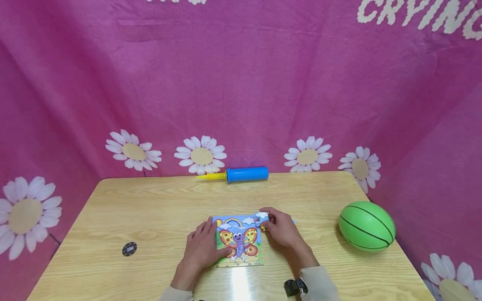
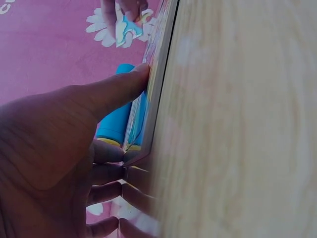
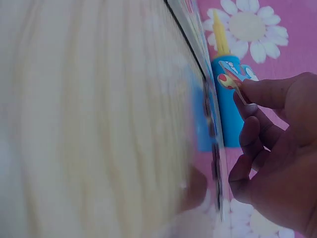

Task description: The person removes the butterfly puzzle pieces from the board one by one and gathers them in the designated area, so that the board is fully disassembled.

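Observation:
A jigsaw puzzle (image 1: 238, 240) with a butterfly and rainbow picture lies flat on the table. My left hand (image 1: 203, 246) rests at its left side, the thumb on the picture's face and the other fingers extended along the edge, as the left wrist view shows. Over the puzzle's upper right, my right hand (image 1: 283, 228) pinches a puzzle piece (image 3: 229, 81) between thumb and forefinger. That piece is blue with a red and yellow part, and it is held raised above the tabletop. A bit of blue shows beyond the right hand, mostly hidden by it.
A blue pump (image 1: 247, 174) with a yellow nozzle lies at the table's back edge. To the right sits a green ball (image 1: 367, 226) with black lines. A black chip (image 1: 129, 249) marked 100 lies at the left. Pink flowered cloth (image 1: 241, 83) hangs behind the table.

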A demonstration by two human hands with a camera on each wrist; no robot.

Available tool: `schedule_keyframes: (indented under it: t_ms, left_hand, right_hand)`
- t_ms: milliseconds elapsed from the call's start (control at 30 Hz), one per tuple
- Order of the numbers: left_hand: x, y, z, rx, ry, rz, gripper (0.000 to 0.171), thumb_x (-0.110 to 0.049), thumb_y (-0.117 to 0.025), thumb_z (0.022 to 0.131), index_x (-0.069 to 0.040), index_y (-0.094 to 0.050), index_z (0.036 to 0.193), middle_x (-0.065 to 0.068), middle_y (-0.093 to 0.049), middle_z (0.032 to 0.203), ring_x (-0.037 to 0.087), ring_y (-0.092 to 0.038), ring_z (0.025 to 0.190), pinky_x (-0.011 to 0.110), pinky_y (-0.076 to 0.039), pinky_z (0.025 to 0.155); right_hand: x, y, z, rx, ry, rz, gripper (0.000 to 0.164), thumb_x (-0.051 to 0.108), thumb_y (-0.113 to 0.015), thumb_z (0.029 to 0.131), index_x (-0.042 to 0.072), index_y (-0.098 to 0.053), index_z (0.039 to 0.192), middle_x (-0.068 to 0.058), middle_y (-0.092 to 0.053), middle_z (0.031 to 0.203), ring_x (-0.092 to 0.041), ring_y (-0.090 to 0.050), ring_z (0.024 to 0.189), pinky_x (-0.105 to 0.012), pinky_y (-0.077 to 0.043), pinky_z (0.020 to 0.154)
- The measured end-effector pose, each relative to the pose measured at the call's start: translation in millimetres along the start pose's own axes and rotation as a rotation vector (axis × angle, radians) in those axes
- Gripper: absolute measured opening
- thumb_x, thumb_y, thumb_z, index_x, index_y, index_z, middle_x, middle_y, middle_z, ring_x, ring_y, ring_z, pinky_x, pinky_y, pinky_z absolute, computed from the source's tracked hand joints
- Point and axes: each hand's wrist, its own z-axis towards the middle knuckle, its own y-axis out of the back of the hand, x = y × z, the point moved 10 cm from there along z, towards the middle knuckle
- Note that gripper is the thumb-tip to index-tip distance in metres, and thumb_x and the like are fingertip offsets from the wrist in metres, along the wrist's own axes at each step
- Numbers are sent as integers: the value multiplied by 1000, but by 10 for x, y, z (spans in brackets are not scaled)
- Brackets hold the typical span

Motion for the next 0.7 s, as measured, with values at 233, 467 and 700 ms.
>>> schedule_keyframes:
  t_ms: [233,467,700]
  left_hand:
    - [12,-33,2,4,-3,6,101,-65,-71,72,-5,-39,147,16,-31,157,36,-31,142,61,-31,109]
    - [26,-48,4,2,7,6,102,-66,-71,72,-6,-39,148,15,-31,157,35,-32,142,60,-30,109]
    - [22,-35,17,8,8,-1,102,-65,-72,72,-6,-38,148,16,-31,157,35,-31,142,61,-29,110]
  right_hand:
    - [-235,226,-21,-43,-53,-22,36,9,-64,91,19,-62,126,-1,-58,85,-13,-48,74,-26,-40,65]
    - [-471,432,-42,-87,-62,-31,37,7,-59,93,14,-61,129,-5,-62,89,-13,-52,74,-26,-41,65]
    - [-668,636,-99,-147,-132,-47,38,9,-57,93,9,-56,131,-9,-64,93,-16,-57,81,-28,-43,69]
